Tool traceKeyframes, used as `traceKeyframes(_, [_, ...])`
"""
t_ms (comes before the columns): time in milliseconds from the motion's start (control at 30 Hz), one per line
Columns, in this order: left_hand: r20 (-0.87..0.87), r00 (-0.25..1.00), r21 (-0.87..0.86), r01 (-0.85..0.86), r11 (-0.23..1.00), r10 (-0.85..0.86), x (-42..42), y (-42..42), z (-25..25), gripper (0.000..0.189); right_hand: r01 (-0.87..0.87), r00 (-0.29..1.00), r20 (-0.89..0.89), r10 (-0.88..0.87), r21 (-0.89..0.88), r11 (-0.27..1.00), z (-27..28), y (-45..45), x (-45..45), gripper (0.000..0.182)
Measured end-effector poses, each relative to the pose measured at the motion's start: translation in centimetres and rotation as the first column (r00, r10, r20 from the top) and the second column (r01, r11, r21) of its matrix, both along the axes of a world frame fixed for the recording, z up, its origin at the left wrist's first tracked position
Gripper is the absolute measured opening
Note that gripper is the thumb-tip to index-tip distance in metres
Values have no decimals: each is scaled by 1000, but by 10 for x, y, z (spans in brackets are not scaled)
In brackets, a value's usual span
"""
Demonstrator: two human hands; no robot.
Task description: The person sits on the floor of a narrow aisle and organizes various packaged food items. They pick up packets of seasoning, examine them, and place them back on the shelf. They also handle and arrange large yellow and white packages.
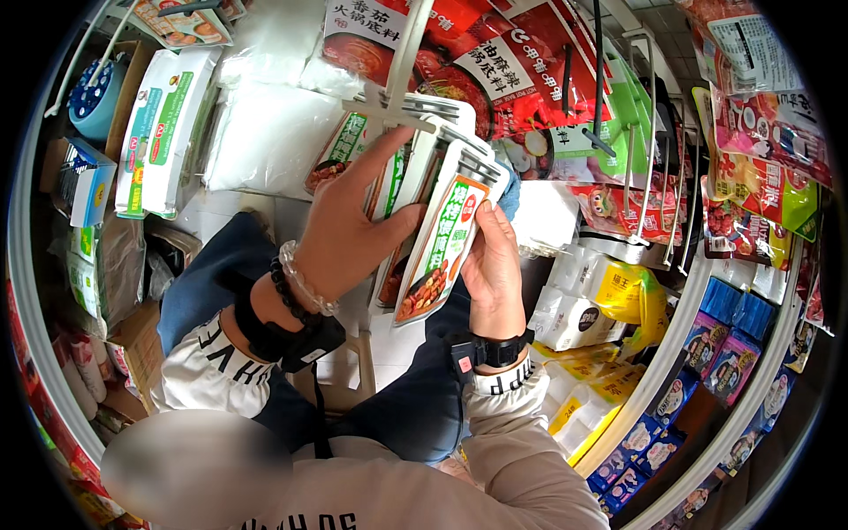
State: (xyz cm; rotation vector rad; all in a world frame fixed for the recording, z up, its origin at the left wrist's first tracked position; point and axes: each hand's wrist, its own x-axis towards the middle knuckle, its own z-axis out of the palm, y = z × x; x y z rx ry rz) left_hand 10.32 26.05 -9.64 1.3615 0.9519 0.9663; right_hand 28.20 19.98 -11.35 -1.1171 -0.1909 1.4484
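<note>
My right hand (493, 265) grips the right edge of a flat white-bordered packet of barbecue marinade seasoning (430, 265), thumb on its front. The packet tilts, its slotted top towards the shelf. More such packets (414, 165) overlap behind it, below the end of a white metal display hook (401, 66). My left hand (358, 218) is left of the packets, index finger stretched to the hook's crossbar and thumb against the front packet's left edge. Its other fingers are mostly hidden. Another marinade packet (334, 156) shows past the left hand.
Red hot pot base bags (523, 79) hang above right, among protruding metal hooks (639, 139). White plastic-wrapped packs (271, 139) lie beyond the left hand. Wrapped paper rolls (570, 318) stand to the right, beside shelf edges (669, 344). A stool (358, 364) shows between my legs.
</note>
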Motion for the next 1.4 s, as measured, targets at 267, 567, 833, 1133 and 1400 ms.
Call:
traceKeyframes(267, [-64,994,-140,80,987,-89,10,-7,-2,21,158,980,110,-164,61,986,-3,3,-1,21])
traceKeyframes(567, [-106,994,-41,-37,998,33,7,-5,11,24,97,974,194,-113,92,991,-6,-1,-9,16])
traceKeyframes(833, [15,977,-132,-208,969,211,-1,1,15,20,131,887,-458,51,357,925,-9,5,25,29])
traceKeyframes(1133, [-149,984,-94,-117,989,103,-9,4,20,19,129,636,-690,345,537,834,-6,5,4,31])
traceKeyframes(1400, [-131,991,-86,-47,995,36,-6,1,18,20,89,666,-659,348,534,841,-4,5,5,33])
